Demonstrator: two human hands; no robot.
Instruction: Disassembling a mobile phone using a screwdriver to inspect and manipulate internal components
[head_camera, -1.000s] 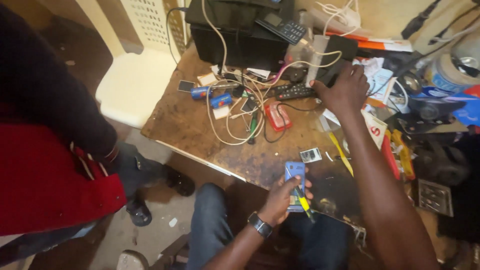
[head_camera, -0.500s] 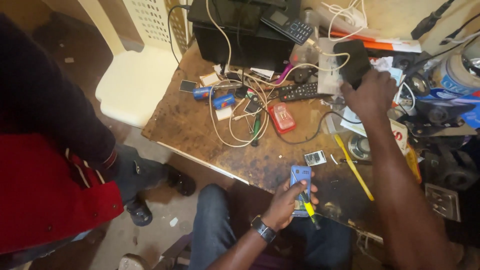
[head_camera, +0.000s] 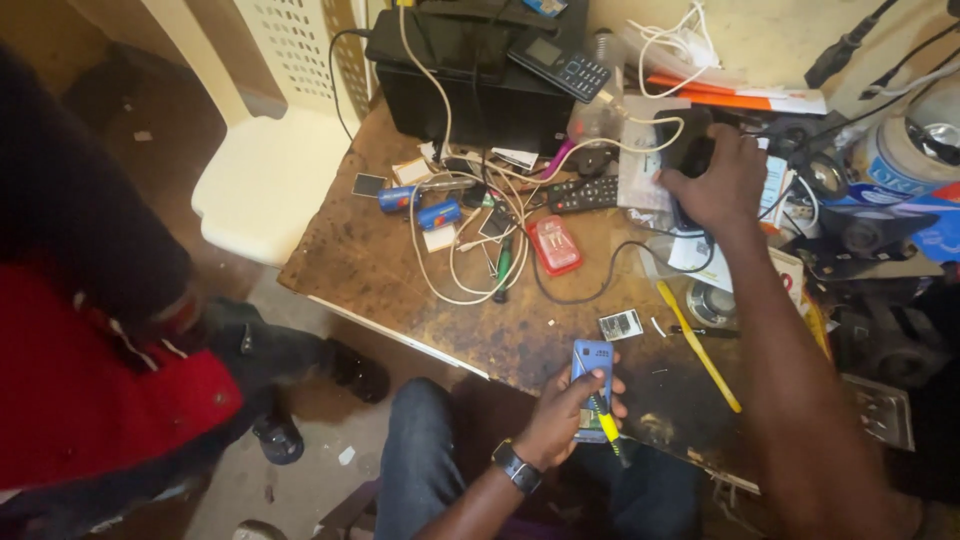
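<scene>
Bare forearms, a black wristwatch (head_camera: 516, 466) on the left wrist, blue jeans (head_camera: 420, 470).

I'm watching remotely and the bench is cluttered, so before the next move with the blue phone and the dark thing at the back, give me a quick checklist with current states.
1. Left hand has a firm hold on the blue phone: ok, fingers wrap it.
2. Yellow-handled screwdriver secured: ok, pinned against the phone in the same hand.
3. Right hand grips the dark object: ok, fingers closed over it; what it is, cannot tell.
4. Cables clear of the right hand: not ok, a white cable runs beside it.
5. Bare space on the table for setting down: ok, left corner.
</scene>
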